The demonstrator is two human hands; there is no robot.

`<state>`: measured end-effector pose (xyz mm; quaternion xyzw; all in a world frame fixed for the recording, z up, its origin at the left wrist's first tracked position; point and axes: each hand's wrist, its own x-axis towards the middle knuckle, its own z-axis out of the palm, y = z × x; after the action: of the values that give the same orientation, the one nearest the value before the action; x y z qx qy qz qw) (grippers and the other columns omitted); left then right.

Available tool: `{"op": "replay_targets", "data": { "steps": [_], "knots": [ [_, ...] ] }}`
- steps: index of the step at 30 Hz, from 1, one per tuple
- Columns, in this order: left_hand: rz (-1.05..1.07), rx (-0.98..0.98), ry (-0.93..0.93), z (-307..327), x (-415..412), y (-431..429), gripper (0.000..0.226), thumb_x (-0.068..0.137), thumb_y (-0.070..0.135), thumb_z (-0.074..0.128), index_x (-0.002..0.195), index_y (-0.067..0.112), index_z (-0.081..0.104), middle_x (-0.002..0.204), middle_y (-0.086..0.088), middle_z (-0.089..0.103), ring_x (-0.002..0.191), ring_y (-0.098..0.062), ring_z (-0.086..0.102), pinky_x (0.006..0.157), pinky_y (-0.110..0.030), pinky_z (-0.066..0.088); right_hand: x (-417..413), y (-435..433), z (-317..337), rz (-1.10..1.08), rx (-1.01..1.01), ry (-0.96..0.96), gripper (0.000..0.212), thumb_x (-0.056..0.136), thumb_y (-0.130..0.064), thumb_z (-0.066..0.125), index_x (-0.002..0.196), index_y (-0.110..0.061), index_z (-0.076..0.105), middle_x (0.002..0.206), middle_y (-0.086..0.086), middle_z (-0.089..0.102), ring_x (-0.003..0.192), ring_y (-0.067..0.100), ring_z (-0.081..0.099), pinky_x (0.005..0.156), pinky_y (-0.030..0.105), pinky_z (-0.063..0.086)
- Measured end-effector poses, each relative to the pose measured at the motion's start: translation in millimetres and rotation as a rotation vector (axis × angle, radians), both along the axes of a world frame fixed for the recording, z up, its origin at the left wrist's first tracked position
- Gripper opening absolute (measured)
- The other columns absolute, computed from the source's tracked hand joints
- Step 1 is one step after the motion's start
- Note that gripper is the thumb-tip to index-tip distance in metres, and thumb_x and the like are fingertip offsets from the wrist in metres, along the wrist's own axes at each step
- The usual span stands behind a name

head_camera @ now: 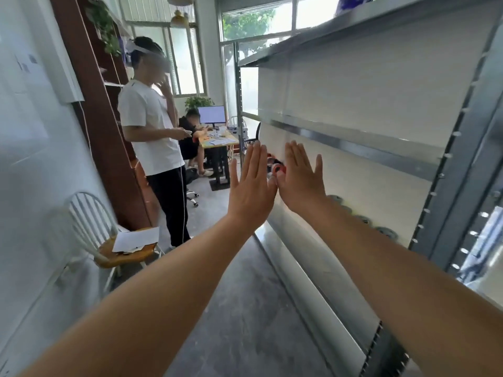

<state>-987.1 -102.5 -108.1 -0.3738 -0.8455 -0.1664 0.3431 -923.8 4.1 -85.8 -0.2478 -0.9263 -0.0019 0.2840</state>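
Grey concrete floor (245, 308) runs down a narrow room. A whiteboard wall (27, 131) is on the left and a metal shelf unit (367, 142) w/ white back panels is on the right. At the far end there are windows (255, 23) and a desk (220, 142) w/ a lit monitor (212, 114), and one person sits there (190, 142). Another person in a white tee (152, 126) stands by a brown cabinet (109, 131). A white spindle chair (89, 221) against the wall has papers (136, 239) on its wooden seat.

Head view: both forearms reach fwd at about the lower shelf's level. The left hand (251, 186) and right hand (302, 180) are up flat, side by side, w/ fingers straight, close together and pointing up, and one outer digit on each is splayed. Neither hand holds or touches anything. The heels of the hands are v. close, but can't tell if they meet.

The red-topped items (278, 168) sit on the lower shelf, seen in the gap between the two hands and behind them. They are mostly covered, so only red, black and white bits show and what they are is unclear. Round lids (364, 220) line the same shelf, partly behind the right forearm. The shelf's top and right post are cut off by the frame edge.
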Motion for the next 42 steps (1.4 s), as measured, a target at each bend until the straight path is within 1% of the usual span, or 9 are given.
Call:
{"op": "replay_targets", "data": {
  "steps": [3, 8, 15, 19, 23, 28, 34, 38, 42],
  "knots": [
    [-0.076, 0.037, -0.007, 21, -12, -2, 0.063, 0.105, 0.038, 0.023, 0.157, 0.013, -0.003, 0.165, 0.000, -0.009, 0.150, -0.013, -0.012, 0.117, -0.040, -0.017, 5, -11, 24, -0.056, 0.030, 0.029, 0.064, 0.104, -0.039, 0.026, 0.156, -0.014, -0.003, 0.165, 0.001, -0.005, 0.151, 0.015, -0.006, 0.120, 0.049, -0.004],
    [-0.223, 0.071, -0.067, 47, -6, 18, 0.064, 0.103, 0.037, 0.023, 0.156, 0.012, -0.003, 0.165, -0.001, -0.007, 0.151, -0.014, -0.011, 0.122, -0.046, -0.008, 31, -10, 44, -0.173, 0.061, 0.045, 0.063, 0.105, -0.037, 0.025, 0.157, -0.015, -0.002, 0.165, 0.001, -0.003, 0.151, 0.015, -0.007, 0.120, 0.048, -0.006],
    [-0.430, 0.010, -0.171, 31, 48, 51, 0.062, 0.104, 0.039, 0.015, 0.155, 0.015, -0.012, 0.163, 0.003, -0.019, 0.148, -0.011, -0.020, 0.117, -0.048, -0.014, 85, 0, 31, -0.463, 0.025, -0.041, 0.061, 0.105, -0.036, 0.021, 0.157, -0.012, -0.002, 0.165, 0.004, -0.004, 0.151, 0.018, -0.007, 0.121, 0.050, -0.003],
    [-0.510, -0.014, -0.237, 26, 78, 70, 0.061, 0.104, 0.039, 0.012, 0.155, 0.017, -0.012, 0.163, 0.004, -0.018, 0.148, -0.010, -0.019, 0.118, -0.051, -0.010, 116, 1, 24, -0.566, 0.018, -0.074, 0.060, 0.105, -0.034, 0.019, 0.156, -0.010, -0.002, 0.165, 0.005, -0.003, 0.151, 0.017, -0.007, 0.121, 0.051, -0.001],
    [-0.590, -0.033, -0.224, 26, 107, 85, 0.062, 0.103, 0.044, 0.010, 0.155, 0.017, -0.012, 0.163, 0.004, -0.018, 0.148, -0.010, -0.020, 0.115, -0.049, -0.016, 157, 4, 28, -0.642, 0.003, -0.084, 0.061, 0.105, -0.039, 0.019, 0.157, -0.011, 0.001, 0.165, 0.004, -0.001, 0.151, 0.017, -0.005, 0.121, 0.050, -0.004],
    [-0.719, -0.061, -0.207, 35, 173, 92, 0.061, 0.105, 0.044, 0.010, 0.154, 0.017, -0.012, 0.163, 0.004, -0.017, 0.143, -0.007, -0.026, 0.112, -0.047, -0.020, 226, 4, 38, -0.742, -0.029, -0.160, 0.063, 0.105, -0.042, 0.017, 0.156, -0.010, 0.002, 0.165, 0.005, 0.000, 0.151, 0.019, -0.004, 0.121, 0.051, -0.005],
    [-0.832, -0.044, -0.212, 59, 272, 92, 0.060, 0.105, 0.043, 0.012, 0.156, 0.017, -0.009, 0.164, 0.004, -0.014, 0.149, -0.011, -0.017, 0.118, -0.051, -0.011, 325, -1, 61, -0.861, -0.031, -0.203, 0.066, 0.103, -0.047, 0.012, 0.156, -0.008, 0.002, 0.165, 0.007, 0.000, 0.152, 0.020, -0.003, 0.121, 0.053, -0.002],
    [-0.920, -0.039, -0.239, 71, 340, 95, 0.062, 0.105, 0.047, 0.014, 0.157, 0.017, -0.004, 0.164, 0.003, -0.010, 0.150, -0.011, -0.015, 0.117, -0.047, -0.016, 395, -2, 72, -0.918, -0.027, -0.172, 0.065, 0.104, -0.045, 0.013, 0.156, -0.007, 0.003, 0.165, 0.007, 0.003, 0.152, 0.020, -0.001, 0.121, 0.053, 0.000],
    [-1.020, -0.046, -0.184, 72, 408, 101, 0.063, 0.104, 0.048, 0.018, 0.157, 0.017, 0.002, 0.165, 0.003, -0.004, 0.150, -0.012, -0.011, 0.120, -0.044, -0.012, 470, -2, 68, -0.986, -0.080, -0.174, 0.065, 0.104, -0.045, 0.012, 0.156, -0.007, 0.001, 0.165, 0.006, 0.000, 0.151, 0.019, -0.004, 0.120, 0.054, -0.002]
  ]
}}
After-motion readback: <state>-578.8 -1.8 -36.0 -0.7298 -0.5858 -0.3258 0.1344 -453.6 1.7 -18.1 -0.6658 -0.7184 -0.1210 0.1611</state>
